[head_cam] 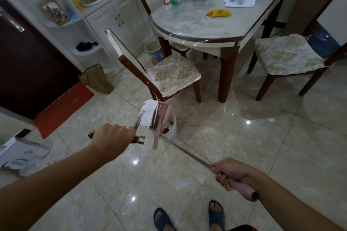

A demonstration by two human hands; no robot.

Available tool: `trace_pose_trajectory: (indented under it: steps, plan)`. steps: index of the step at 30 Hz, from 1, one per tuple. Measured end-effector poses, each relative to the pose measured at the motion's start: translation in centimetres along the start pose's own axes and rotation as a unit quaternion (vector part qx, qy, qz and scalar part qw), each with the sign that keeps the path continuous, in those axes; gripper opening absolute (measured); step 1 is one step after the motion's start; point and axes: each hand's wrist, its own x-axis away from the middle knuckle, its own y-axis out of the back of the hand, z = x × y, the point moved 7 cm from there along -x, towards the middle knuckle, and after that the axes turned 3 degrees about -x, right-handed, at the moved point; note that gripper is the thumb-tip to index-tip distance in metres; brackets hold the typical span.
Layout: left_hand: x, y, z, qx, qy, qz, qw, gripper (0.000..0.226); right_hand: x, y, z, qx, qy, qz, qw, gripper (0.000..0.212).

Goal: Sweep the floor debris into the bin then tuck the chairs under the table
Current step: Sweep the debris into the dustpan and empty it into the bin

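My left hand (112,138) grips the black handle of a dustpan (150,112), a pink and white pan with comb teeth. It is tipped up over a small bin (172,130) lined with a white bag, with dark debris inside. My right hand (231,172) is closed on the pink grip of a broom; its metal pole (187,152) runs up-left to the bin. One cushioned chair (174,75) stands pulled out and angled at the near end of the marble table (197,24). Another chair (287,54) stands out on the right.
A brown paper bag (97,78) and a red mat (62,110) lie by the dark door at left. A patterned waste bin (154,52) stands beside the table leg. A white box (18,155) sits at the far left. My slippered feet (187,217) are at the bottom.
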Motion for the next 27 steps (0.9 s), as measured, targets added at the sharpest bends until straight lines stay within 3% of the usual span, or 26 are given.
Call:
trace_pose_trajectory:
  steps: [5,10,17,27]
  plan:
    - [0.1,0.1,1.3,-0.003,0.024,-0.001,1.0,0.023,0.0,0.2,-0.4,0.0,-0.013,-0.006,1.0,0.019]
    - [0.3,-0.2,2.2,-0.005,0.033,0.002,0.999,0.023,0.8,0.7,-1.0,0.011,-0.012,-0.019,1.0,0.031]
    - [0.4,-0.3,2.2,-0.007,0.038,-0.002,0.999,0.023,1.2,0.1,-1.0,0.005,0.002,-0.014,1.0,0.023]
    - [-0.1,-0.1,2.8,-0.003,0.051,0.001,0.999,0.02,-0.9,-0.1,-1.8,-0.129,-0.025,0.018,0.991,0.028]
